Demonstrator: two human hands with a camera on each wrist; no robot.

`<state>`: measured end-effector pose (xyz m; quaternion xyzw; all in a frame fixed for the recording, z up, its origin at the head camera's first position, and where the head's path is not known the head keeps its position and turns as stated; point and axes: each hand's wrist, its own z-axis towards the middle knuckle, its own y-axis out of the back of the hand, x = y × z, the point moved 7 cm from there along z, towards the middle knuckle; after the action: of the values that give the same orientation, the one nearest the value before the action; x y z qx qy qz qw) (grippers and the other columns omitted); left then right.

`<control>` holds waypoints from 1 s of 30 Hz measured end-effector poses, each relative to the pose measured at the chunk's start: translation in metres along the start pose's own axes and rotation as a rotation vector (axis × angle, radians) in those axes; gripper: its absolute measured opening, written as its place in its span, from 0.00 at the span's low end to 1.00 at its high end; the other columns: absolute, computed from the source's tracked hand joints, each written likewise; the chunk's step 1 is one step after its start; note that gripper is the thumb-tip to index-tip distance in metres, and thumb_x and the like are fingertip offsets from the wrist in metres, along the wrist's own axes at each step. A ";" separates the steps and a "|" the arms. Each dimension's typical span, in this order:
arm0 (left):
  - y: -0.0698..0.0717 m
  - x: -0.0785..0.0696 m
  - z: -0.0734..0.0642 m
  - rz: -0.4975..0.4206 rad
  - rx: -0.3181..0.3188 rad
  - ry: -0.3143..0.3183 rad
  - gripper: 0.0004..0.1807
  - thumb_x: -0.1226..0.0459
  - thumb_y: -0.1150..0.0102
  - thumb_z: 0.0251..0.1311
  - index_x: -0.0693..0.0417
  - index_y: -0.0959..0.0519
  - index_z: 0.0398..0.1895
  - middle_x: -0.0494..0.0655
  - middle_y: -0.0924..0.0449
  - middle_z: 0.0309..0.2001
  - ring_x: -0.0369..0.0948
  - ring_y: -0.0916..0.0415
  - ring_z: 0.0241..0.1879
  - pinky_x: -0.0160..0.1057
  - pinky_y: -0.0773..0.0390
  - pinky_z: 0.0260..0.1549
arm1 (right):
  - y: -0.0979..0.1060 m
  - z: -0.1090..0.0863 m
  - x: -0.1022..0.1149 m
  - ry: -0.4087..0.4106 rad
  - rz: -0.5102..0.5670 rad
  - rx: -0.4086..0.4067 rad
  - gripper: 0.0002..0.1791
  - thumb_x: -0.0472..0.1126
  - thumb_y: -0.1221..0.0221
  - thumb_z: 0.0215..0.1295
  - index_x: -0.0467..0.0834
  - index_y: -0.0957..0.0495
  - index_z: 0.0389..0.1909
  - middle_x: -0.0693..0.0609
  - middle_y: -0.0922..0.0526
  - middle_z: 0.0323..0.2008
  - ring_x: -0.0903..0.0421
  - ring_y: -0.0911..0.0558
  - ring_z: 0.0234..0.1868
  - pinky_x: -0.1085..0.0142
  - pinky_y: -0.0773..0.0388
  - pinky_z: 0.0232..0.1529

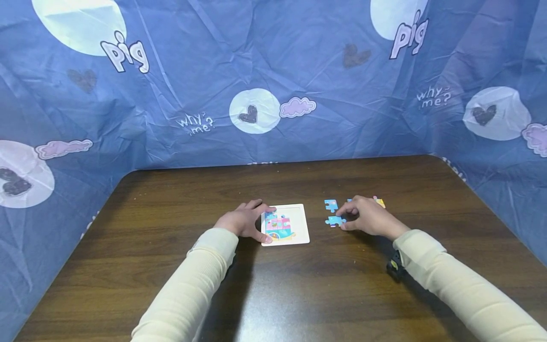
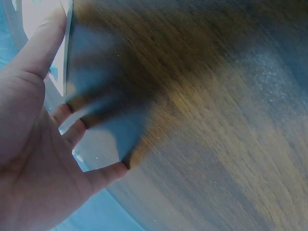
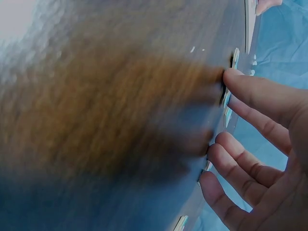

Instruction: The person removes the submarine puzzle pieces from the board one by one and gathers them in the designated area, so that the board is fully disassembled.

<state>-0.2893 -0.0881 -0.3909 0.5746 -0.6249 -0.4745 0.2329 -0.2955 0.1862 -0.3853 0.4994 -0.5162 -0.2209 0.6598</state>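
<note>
My left hand [image 1: 245, 221] rests at the left side of a white square puzzle board [image 1: 301, 223], thumb on its near left corner and forefinger at the far left. The left wrist view has the thumb [image 2: 45, 41] lying on the board while the other fingers spread over the table. Joined pink, blue and yellow pieces [image 1: 279, 223] fill the board's left part. Farther right, my right hand [image 1: 369, 216] pinches a blue jigsaw piece [image 1: 334, 221] between thumb and forefinger, low at the tabletop. In the right wrist view that piece [image 3: 235, 57] appears edge-on by the thumb tip.
Another blue piece [image 1: 331, 204] lies just beyond the pinched one. Behind the right hand, a yellow piece [image 1: 380, 203] and a bit of blue piece [image 1: 349, 200] peek out. The brown wooden table [image 1: 307, 294] is backed by a blue printed cloth [image 1: 192, 71].
</note>
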 end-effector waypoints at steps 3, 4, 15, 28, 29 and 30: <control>-0.001 0.000 0.001 0.001 0.005 0.001 0.47 0.47 0.29 0.60 0.38 0.42 0.79 0.52 0.56 0.81 0.55 0.55 0.79 0.61 0.41 0.69 | 0.000 0.000 0.000 -0.008 -0.002 0.006 0.16 0.42 0.28 0.60 0.45 0.13 0.49 0.41 0.19 0.47 0.42 0.19 0.49 0.41 0.28 0.52; 0.000 0.000 0.001 0.000 0.003 -0.001 0.47 0.47 0.29 0.59 0.38 0.42 0.79 0.53 0.56 0.81 0.55 0.55 0.79 0.61 0.41 0.70 | 0.000 0.000 0.000 -0.008 -0.003 0.008 0.16 0.42 0.28 0.60 0.45 0.13 0.50 0.41 0.19 0.47 0.41 0.19 0.49 0.41 0.28 0.52; -0.001 0.001 0.002 -0.012 -0.009 -0.008 0.47 0.48 0.27 0.58 0.39 0.40 0.78 0.54 0.54 0.81 0.56 0.54 0.78 0.61 0.40 0.69 | 0.000 -0.002 0.002 0.014 -0.022 0.006 0.17 0.43 0.28 0.59 0.45 0.13 0.49 0.43 0.19 0.45 0.42 0.19 0.48 0.44 0.25 0.50; -0.001 0.001 0.002 0.008 -0.014 -0.003 0.47 0.46 0.28 0.58 0.37 0.41 0.79 0.51 0.54 0.81 0.55 0.52 0.78 0.62 0.38 0.68 | -0.001 0.001 0.000 -0.006 -0.019 0.032 0.17 0.43 0.28 0.61 0.46 0.13 0.50 0.43 0.19 0.47 0.42 0.20 0.49 0.43 0.26 0.51; -0.001 0.001 0.001 0.009 -0.016 -0.005 0.47 0.46 0.28 0.58 0.37 0.41 0.79 0.51 0.54 0.81 0.55 0.52 0.78 0.63 0.38 0.67 | -0.001 0.001 -0.001 -0.008 -0.018 0.035 0.16 0.43 0.28 0.61 0.46 0.13 0.50 0.43 0.19 0.47 0.42 0.20 0.49 0.43 0.26 0.51; -0.001 0.001 0.001 0.010 -0.017 -0.006 0.47 0.46 0.28 0.58 0.37 0.41 0.79 0.51 0.54 0.81 0.55 0.52 0.78 0.63 0.38 0.67 | -0.001 0.001 -0.001 -0.009 -0.018 0.037 0.16 0.43 0.28 0.61 0.46 0.13 0.50 0.43 0.20 0.47 0.42 0.20 0.49 0.43 0.26 0.51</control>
<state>-0.2901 -0.0885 -0.3921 0.5683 -0.6243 -0.4802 0.2383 -0.2962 0.1860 -0.3865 0.5154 -0.5185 -0.2194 0.6460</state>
